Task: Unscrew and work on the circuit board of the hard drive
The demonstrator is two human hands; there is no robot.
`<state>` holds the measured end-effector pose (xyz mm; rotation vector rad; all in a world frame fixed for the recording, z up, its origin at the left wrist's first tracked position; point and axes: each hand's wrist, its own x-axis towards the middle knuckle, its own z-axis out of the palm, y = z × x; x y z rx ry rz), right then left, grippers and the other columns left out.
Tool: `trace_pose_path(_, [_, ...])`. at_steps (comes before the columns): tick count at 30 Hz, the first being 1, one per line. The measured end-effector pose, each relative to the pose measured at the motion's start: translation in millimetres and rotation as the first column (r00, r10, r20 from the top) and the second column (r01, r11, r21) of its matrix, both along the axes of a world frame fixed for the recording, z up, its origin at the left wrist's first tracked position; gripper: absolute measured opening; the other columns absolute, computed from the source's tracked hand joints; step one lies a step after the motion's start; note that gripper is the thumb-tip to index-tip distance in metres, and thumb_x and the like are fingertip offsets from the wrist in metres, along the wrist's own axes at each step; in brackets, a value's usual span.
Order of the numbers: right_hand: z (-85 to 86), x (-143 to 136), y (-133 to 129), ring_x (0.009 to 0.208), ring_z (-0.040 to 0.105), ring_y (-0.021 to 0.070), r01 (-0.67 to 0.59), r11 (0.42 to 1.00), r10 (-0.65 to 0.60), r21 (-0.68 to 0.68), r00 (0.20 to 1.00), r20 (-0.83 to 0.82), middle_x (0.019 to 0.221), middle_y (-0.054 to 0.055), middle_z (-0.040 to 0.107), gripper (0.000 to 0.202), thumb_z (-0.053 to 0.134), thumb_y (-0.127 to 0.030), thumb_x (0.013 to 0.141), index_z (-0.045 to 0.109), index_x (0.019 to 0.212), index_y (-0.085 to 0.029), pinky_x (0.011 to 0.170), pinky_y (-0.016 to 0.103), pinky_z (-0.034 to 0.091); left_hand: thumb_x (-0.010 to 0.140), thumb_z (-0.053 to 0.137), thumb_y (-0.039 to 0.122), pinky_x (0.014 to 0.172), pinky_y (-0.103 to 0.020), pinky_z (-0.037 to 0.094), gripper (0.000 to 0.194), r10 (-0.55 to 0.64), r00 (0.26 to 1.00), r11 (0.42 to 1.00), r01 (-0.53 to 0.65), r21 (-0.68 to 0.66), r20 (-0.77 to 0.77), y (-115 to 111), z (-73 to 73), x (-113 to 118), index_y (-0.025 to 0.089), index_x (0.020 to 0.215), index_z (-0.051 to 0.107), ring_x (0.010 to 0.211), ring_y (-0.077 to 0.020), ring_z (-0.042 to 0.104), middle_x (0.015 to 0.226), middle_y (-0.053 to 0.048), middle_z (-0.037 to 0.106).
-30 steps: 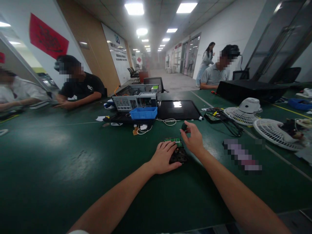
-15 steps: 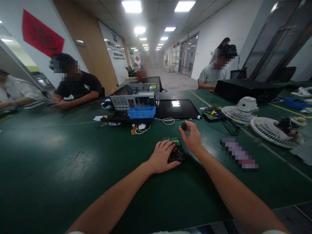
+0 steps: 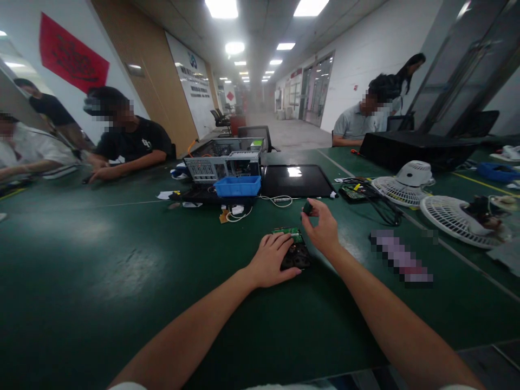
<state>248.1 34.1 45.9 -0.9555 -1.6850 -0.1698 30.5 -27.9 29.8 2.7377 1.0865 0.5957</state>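
Observation:
My left hand point(image 3: 270, 261) lies with its fingers spread over the left part of a small device on the green table point(image 3: 182, 303). The device has a green circuit board point(image 3: 293, 233) at its far end and a black body point(image 3: 298, 257) nearer me. Above and right of the device, my right hand point(image 3: 323, 227) is raised, its thumb and fingers closed on a small dark object point(image 3: 307, 207). What that object is cannot be made out.
A blue bin point(image 3: 238, 186) stands before an open computer case point(image 3: 221, 165). Right of it lies a dark flat screen point(image 3: 298, 182). White fan parts point(image 3: 459, 219), a cable point(image 3: 385, 211) and a blurred pinkish object point(image 3: 400, 254) are on the right. People sit left and right.
My hands keep nearly the same pose around the device. In the background, a standing person at the right shows more, and another person has appeared at the far left. The view has shifted slightly.

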Motion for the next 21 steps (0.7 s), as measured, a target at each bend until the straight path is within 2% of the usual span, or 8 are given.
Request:
trace_pose_path(3, [2.8, 1.2, -1.8, 0.089, 0.066, 0.0222, 0.026, 1.0, -0.026, -0.003, 1.0, 0.006, 0.118, 0.012, 0.061, 0.041, 0.065, -0.027, 0.091, 0.054, 0.131, -0.024, 0.076, 0.04, 0.062, 0.085, 0.059, 0.07, 0.119, -0.055, 0.022, 0.083, -0.002, 1.0, 1.0, 0.002, -0.009, 0.0, -0.2, 0.5, 0.2, 0.022, 0.151, 0.04, 0.143, -0.0351, 0.035, 0.155, -0.011, 0.043])
trace_pose_path(8, [9.0, 3.1, -6.9, 0.087, 0.065, 0.0219, 0.021, 0.999, -0.019, -0.027, 0.998, 0.056, 0.112, 0.01, 0.062, 0.039, 0.06, -0.026, 0.093, 0.054, 0.131, -0.024, 0.077, 0.041, 0.06, 0.085, 0.06, 0.069, 0.119, -0.056, 0.021, 0.084, 0.004, 1.0, 1.0, -0.004, -0.018, -0.002, -0.8, 2.1, 0.2, 0.022, 0.151, 0.039, 0.142, -0.0353, 0.035, 0.154, -0.012, 0.044])
trace_pose_path(14, [8.5, 2.5, -6.5, 0.08, 0.062, 0.022, 0.054, 0.998, -0.053, -0.025, 0.998, 0.032, 0.1, 0.008, 0.061, 0.037, 0.064, -0.032, 0.092, 0.054, 0.127, -0.023, 0.073, 0.041, 0.059, 0.085, 0.061, 0.069, 0.119, -0.056, 0.022, 0.084, 0.0, 1.0, 1.0, 0.0, -0.03, 0.002, -1.6, 3.6, -0.3, 0.024, 0.152, 0.038, 0.142, -0.0357, 0.035, 0.154, -0.011, 0.043])
trace_pose_path(21, [1.5, 0.8, -4.6, 0.086, 0.068, 0.0225, -0.011, 0.996, 0.01, -0.085, 1.0, -0.01, 0.113, 0.011, 0.066, 0.043, 0.06, -0.028, 0.094, 0.046, 0.135, -0.022, 0.082, 0.043, 0.059, 0.085, 0.059, 0.07, 0.119, -0.055, 0.021, 0.084, 0.004, 1.0, 1.0, -0.005, -0.015, -0.006, -0.4, 0.2, 0.3, 0.022, 0.152, 0.04, 0.143, -0.035, 0.034, 0.155, -0.012, 0.043])
